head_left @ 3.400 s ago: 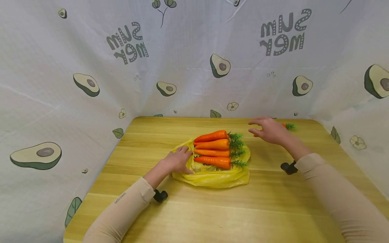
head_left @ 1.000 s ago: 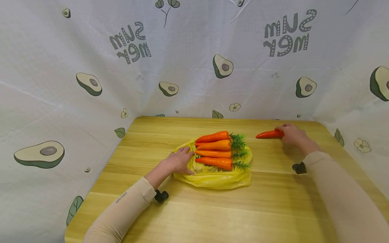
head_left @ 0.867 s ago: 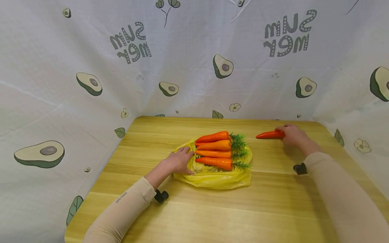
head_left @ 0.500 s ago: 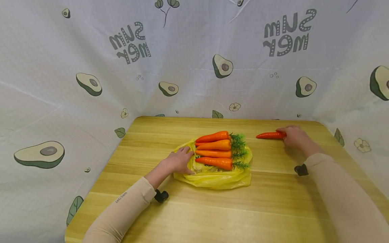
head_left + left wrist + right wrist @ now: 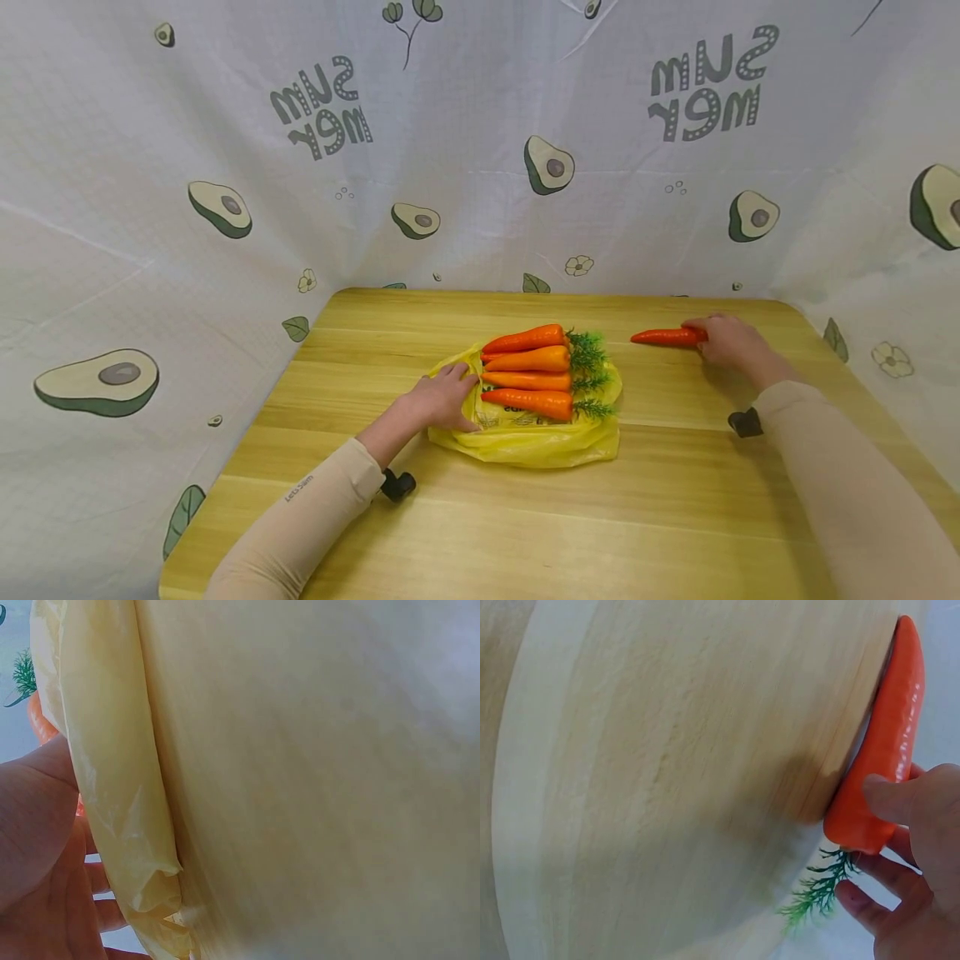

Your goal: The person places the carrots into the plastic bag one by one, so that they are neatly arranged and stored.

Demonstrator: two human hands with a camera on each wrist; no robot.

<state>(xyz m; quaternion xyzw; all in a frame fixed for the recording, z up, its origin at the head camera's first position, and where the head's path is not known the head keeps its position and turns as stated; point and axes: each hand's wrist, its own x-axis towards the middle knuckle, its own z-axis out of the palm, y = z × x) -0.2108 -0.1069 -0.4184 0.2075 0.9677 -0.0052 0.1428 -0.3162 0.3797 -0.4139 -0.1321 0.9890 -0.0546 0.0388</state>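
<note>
Orange carrots (image 5: 528, 358) with green tops lie side by side on a crumpled yellow plastic bag (image 5: 540, 446), tips to the left. My left hand (image 5: 442, 398) rests on the bag's left edge with fingers spread, close to the carrot tips. In the left wrist view, the bag's folded edge (image 5: 116, 750) hides part of that hand's fingers. At the far right of the table, my right hand (image 5: 731, 340) grips a red-orange carrot (image 5: 663, 337) by its thick end. The right wrist view shows the thumb on that carrot (image 5: 889, 742) and fingers behind, with its leafy top (image 5: 817, 892) hanging below.
The wooden table (image 5: 525, 533) has rounded back corners. A white curtain (image 5: 465, 150) printed with avocados stands close behind it and along both sides. Small black cameras (image 5: 397, 485) are strapped at both wrists.
Over the earlier frames my right hand has moved right from above the single carrot to its thick end and taken hold. Within the last second it shifts only slightly. My left hand stays in place.
</note>
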